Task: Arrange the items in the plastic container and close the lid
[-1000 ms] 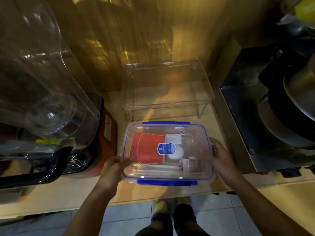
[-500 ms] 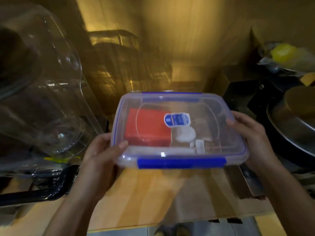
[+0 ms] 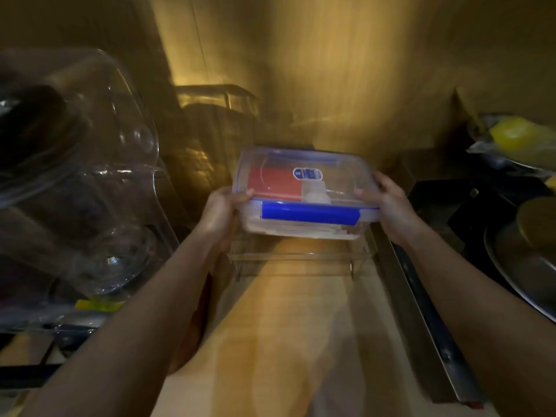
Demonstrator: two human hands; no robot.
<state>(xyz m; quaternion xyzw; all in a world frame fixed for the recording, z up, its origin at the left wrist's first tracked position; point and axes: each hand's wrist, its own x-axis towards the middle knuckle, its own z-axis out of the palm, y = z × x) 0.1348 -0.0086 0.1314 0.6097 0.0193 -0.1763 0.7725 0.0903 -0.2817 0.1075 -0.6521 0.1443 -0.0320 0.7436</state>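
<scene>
I hold the clear plastic container [image 3: 349, 167] in the air, its lid on and a blue latch [image 3: 310, 212] facing me. Through the lid show a red item [image 3: 275, 183] and a white round item [image 3: 314, 195]. My left hand [image 3: 218, 215] grips its left side and my right hand [image 3: 388, 203] grips its right side. The container hangs just above a clear acrylic riser shelf [image 3: 296, 257] at the back of the wooden counter [image 3: 285, 341].
Large clear plastic covers and an appliance [image 3: 75, 176] fill the left side. A steel stove unit [image 3: 427, 311] with metal pans [image 3: 529, 266] stands at right. A yellow item in a bag [image 3: 517, 136] lies at the far right. A wall stands behind.
Both hands have lifted the closed container off the counter's front and carried it forward and up, over the clear riser shelf. The view has tilted up.
</scene>
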